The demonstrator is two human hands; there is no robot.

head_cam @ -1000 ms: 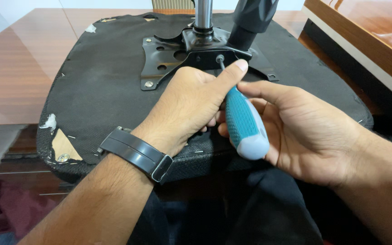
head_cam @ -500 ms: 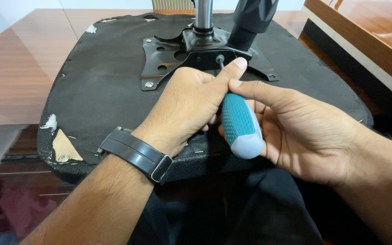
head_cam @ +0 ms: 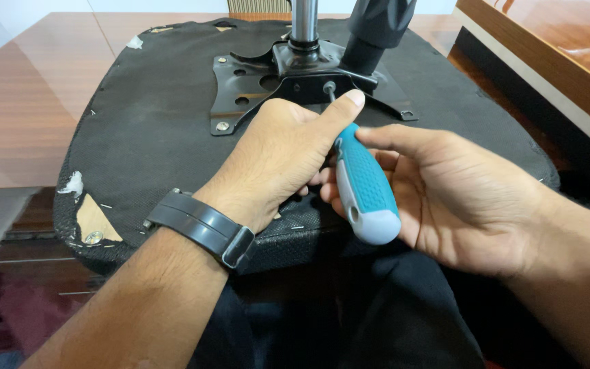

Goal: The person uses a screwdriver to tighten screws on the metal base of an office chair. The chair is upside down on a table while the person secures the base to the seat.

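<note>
The left hand [head_cam: 278, 154] is lying knuckles-up on the underside of an upturned chair seat [head_cam: 151, 130], its fingers curled together around the front of a screwdriver [head_cam: 365, 188], with the thumb stretched out toward twelve o'clock along the shaft. The right hand [head_cam: 459, 198] is cupping the same tool from the three o'clock side, palm turned up, fingers folded under the teal-and-grey handle and the thumb lying over its top; both hands are thus clamped on the screwdriver. The handle's pale grey butt is pointing toward six o'clock, just over the near edge of the seat, while the thin metal shaft is running up toward twelve o'clock and its tip is meeting a screw head [head_cam: 329, 87] on the black metal mounting plate [head_cam: 240, 89]. Whether the tip is seated in the screw cannot be told.

The plate is sitting at the twelve o'clock part of the seat, with a shiny steel column [head_cam: 304, 20] rising out of its middle and a black lever or arm [head_cam: 377, 31] standing just to the column's three o'clock side. A silver bolt [head_cam: 222, 126] is showing at the plate's near left corner.

A dark grey wristwatch [head_cam: 203, 225] is wrapping the left wrist at about seven o'clock from the hand. At the seat's eight o'clock corner the black fabric is torn, baring a patch of wood [head_cam: 93, 219]. The seat is resting on a reddish wooden table [head_cam: 22, 102], and dark trousers [head_cam: 349, 314] are filling the six o'clock foreground.
</note>
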